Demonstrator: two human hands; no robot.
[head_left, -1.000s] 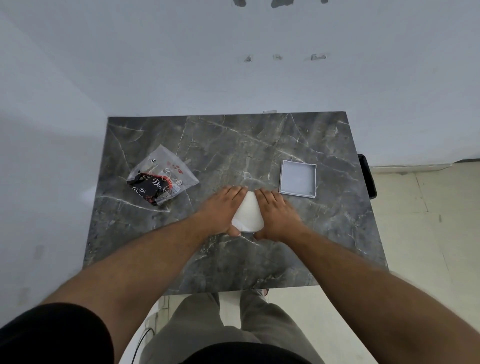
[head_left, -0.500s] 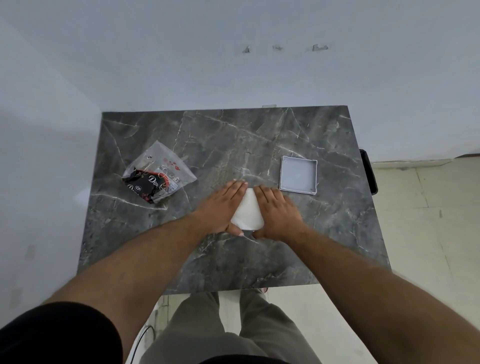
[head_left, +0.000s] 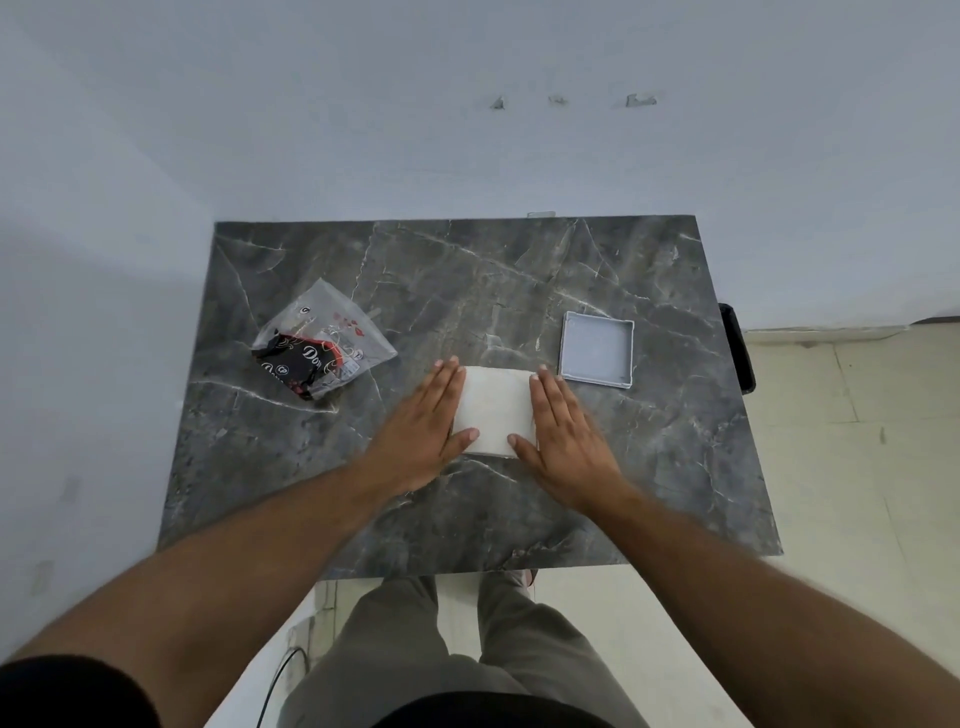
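Observation:
A white folded cloth or paper (head_left: 494, 410) lies flat in the middle of the dark marble table (head_left: 519, 270). My left hand (head_left: 421, 426) lies flat with straight fingers on its left edge. My right hand (head_left: 563, 431) lies flat on its right edge. Both thumbs touch the near edge of the white piece. Its middle shows between the hands.
A clear plastic bag (head_left: 324, 345) with a dark wrapper inside lies at the left. A shallow square white tray (head_left: 597, 349) sits just right of my right hand. A dark object (head_left: 737, 348) hangs off the table's right edge. Walls stand behind and to the left.
My hands have slid apart sideways over the white piece, uncovering its middle. Earlier their fingertips nearly met above it.

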